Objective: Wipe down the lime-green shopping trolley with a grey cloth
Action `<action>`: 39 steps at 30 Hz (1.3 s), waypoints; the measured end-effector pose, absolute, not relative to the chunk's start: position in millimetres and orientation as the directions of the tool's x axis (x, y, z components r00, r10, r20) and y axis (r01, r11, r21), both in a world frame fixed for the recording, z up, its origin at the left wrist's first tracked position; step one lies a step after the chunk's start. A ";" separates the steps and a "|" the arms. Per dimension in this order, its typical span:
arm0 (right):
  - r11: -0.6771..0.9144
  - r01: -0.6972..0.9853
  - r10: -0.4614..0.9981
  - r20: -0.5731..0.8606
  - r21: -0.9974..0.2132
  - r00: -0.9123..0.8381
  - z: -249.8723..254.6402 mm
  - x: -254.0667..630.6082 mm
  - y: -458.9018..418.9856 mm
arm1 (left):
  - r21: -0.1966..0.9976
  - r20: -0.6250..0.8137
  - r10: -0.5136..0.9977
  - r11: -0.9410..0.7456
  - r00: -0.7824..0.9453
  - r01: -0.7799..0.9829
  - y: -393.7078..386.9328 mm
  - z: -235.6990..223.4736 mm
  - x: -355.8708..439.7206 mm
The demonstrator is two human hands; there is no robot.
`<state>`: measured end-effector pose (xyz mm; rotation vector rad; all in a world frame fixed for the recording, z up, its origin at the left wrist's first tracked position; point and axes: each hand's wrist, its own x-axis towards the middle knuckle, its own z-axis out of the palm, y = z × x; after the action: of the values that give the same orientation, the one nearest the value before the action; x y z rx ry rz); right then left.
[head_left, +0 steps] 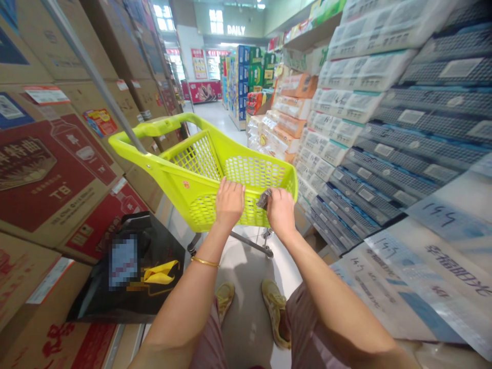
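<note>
A lime-green plastic shopping cart (175,179) stands in front of me, its side turned towards me and its handle at the left. The basket looks empty through its openings. My left hand (229,202), above a gold bangle (205,262), has its fingers hooked over the near rim. Farther right along the same rim is my right hand (281,209), closed, with a small crumpled dark cloth (263,199) sticking out by the thumb. Its fingertips curl over the rim and are partly hidden.
Stacked cartons (49,169) line the left side, with a black bag (96,287) against them. Packs of tissue paper (353,107) are piled high on the right. A metal pole (96,77) slants across the upper left. The aisle floor (234,141) runs on beyond the cart.
</note>
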<state>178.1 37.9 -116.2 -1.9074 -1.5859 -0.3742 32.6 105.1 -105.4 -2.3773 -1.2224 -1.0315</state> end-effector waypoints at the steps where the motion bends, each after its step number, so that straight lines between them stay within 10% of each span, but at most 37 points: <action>1: -0.108 0.952 0.778 0.571 -0.287 0.261 -115.1 175.1 38.6 | 0.075 0.706 0.590 -0.612 0.391 0.787 103.4 -105.6 33.7; 39: -0.034 0.957 0.790 0.579 -0.289 0.203 -109.9 140.9 47.5 | 0.009 0.646 0.588 -0.644 0.487 0.765 90.9 -113.7 46.9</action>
<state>140.9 47.5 -109.9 -1.8593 -1.6245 -0.3442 46.9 90.9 -113.7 -2.4557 -1.1477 -0.9055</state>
